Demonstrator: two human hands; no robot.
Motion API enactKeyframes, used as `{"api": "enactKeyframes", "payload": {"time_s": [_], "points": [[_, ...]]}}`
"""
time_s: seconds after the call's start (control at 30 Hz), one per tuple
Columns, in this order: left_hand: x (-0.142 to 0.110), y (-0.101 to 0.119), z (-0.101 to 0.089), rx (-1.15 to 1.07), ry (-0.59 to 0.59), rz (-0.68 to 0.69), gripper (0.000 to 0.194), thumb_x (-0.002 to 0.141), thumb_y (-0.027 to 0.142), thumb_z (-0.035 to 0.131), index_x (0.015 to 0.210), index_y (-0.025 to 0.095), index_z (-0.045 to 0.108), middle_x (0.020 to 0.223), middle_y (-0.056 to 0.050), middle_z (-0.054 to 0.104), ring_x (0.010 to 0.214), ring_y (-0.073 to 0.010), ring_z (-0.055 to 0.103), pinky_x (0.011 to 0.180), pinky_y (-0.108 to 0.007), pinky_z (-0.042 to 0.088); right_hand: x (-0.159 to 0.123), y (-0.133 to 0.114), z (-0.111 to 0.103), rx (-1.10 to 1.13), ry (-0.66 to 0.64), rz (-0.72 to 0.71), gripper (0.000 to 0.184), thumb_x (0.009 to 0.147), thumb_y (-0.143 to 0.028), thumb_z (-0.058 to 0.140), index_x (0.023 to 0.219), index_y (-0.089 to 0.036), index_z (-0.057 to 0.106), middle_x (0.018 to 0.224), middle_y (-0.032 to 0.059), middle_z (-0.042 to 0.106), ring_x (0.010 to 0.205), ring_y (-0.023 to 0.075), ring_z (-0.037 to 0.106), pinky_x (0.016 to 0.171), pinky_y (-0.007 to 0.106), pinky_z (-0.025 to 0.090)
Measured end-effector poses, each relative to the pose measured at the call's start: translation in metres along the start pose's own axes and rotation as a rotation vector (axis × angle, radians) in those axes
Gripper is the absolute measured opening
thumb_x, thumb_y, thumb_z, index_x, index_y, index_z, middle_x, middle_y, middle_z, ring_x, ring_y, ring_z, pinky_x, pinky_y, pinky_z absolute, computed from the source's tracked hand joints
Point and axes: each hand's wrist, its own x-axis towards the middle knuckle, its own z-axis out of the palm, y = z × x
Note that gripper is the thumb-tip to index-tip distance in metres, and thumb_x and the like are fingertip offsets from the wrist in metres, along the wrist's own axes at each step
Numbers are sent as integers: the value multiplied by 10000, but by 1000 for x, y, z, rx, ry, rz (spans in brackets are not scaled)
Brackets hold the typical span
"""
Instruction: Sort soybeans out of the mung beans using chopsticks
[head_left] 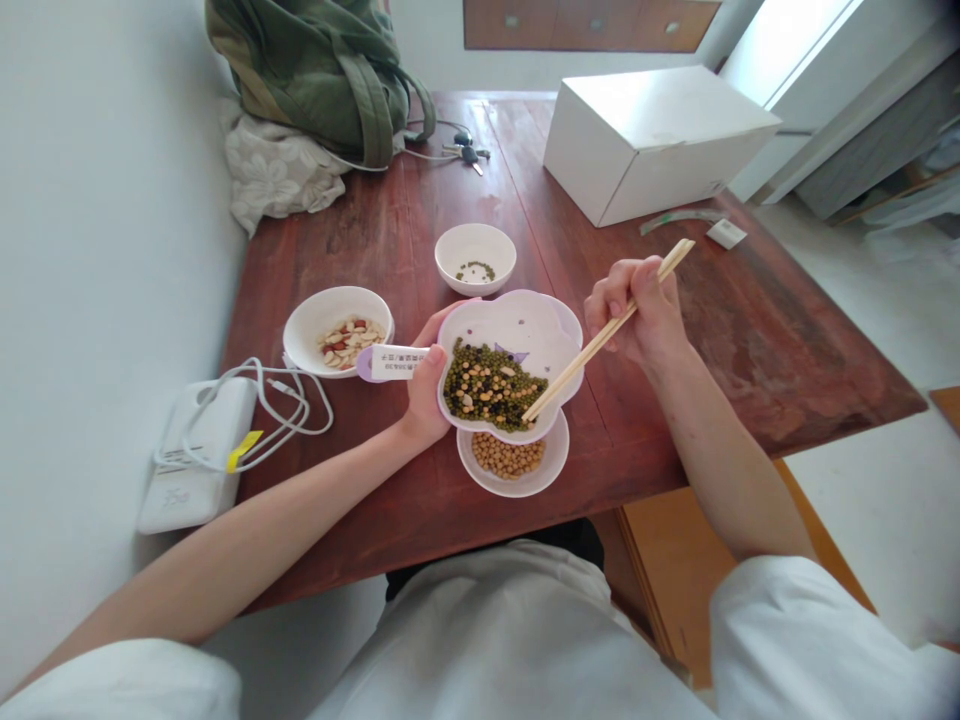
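Observation:
My left hand point(429, 395) grips a white and lilac scalloped bowl point(551, 325) by its left side, next to a labelled handle. Mixed beans point(491, 385), mostly green with some yellow and dark ones, lie heaped in its lower left. My right hand point(641, 310) is closed around a pair of wooden chopsticks point(607, 330), whose tips touch or nearly touch the beans. Partly hidden below the scalloped bowl, a white bowl point(514, 487) contains yellow soybeans point(506, 457). To the left is a bowl point(300, 335) of pale and reddish nut pieces; behind, another bowl point(476, 240) has a few green beans.
A white power bank point(187, 490) with a coiled cable point(259, 390) lies at the left by the wall. Farther back are a green bag point(300, 70), a patterned cloth point(274, 170), keys point(469, 152) and a large white box point(652, 145) on the wooden table point(750, 340).

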Motion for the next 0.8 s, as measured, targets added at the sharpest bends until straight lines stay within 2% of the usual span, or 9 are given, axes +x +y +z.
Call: {"api": "enactKeyframes", "payload": {"time_s": [0.1,0.3,0.47,0.57,0.7,0.8], "points": [[0,0,0,-12,5,6,458,952,651,721,1170,256,799,1085,-90,861,1307,-368,766,1082,-493,630,-1,-2,0,11,-33,-24,614,1027,-704,693,637,-233,633,512,10,634,344,120,457,287,250,251],[0,-2,-2,-34,-19,9,452,962,641,713,1175,249,788,1081,-97,856,1296,-371,768,1107,-514,618,-4,-9,-2,-81,-60,71,639,936,-785,757,645,-245,577,515,5,587,374,124,465,322,264,289],[0,-2,-2,-28,-24,-2,413,951,642,721,1111,272,807,1041,-78,856,1296,-386,770,1102,-528,623,-6,-11,1,-93,-87,98,670,935,-792,757,630,-231,554,509,2,571,381,111,483,337,250,319],[1,0,-1,-32,-52,0,388,962,624,716,1100,279,827,1138,-72,860,1316,-392,759,1140,-539,605,-6,-10,3,-86,-92,74,656,956,-765,754,633,-222,578,528,6,598,370,98,475,337,246,319],[1,0,-1,-29,-56,-12,481,964,650,710,1276,303,826,1339,-55,831,1345,-401,744,1151,-549,601,-6,-7,3,-80,-81,56,632,971,-752,745,646,-226,612,549,20,630,368,103,475,327,253,301],[0,-1,-2,-5,-56,-18,585,963,689,704,1385,294,796,1369,-63,823,1348,-411,741,1155,-566,596,-6,-6,2,-70,-84,73,650,945,-792,743,646,-233,600,553,24,636,370,105,459,320,255,293]]}}
